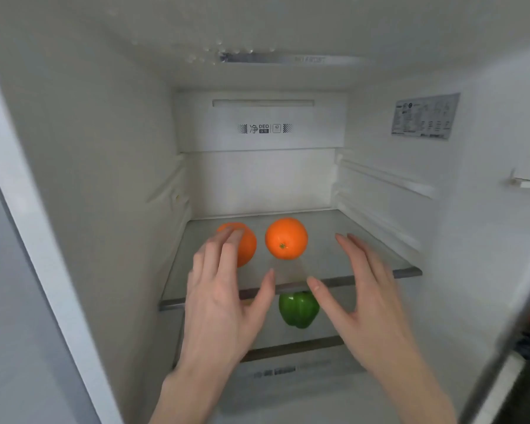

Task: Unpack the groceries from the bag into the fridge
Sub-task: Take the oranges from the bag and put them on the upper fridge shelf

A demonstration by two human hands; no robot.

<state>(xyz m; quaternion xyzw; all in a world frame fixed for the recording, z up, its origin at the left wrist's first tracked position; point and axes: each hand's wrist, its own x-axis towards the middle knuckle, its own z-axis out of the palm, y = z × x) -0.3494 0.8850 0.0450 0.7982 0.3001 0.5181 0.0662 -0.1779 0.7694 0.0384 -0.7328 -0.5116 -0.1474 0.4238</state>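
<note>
The white inner walls of the fridge (104,148) fill nearly the whole view, evenly and softly lit. At 12 o'clock a long light strip (288,59) sits in the ceiling, with small droplets beside it. Just below it, the back panel (263,128) carries a small printed mark. At 2 o'clock a paper label (424,116) is stuck to the side wall, and at 3 o'clock there is a small white clip (527,182). A glass shelf (407,273) with a dark front rim crosses the middle. At 9 o'clock a flat grey surface (10,301) stands outside the cabinet. At 5 o'clock lies a strip of dark floor (527,402), too blurred to tell more.
</note>
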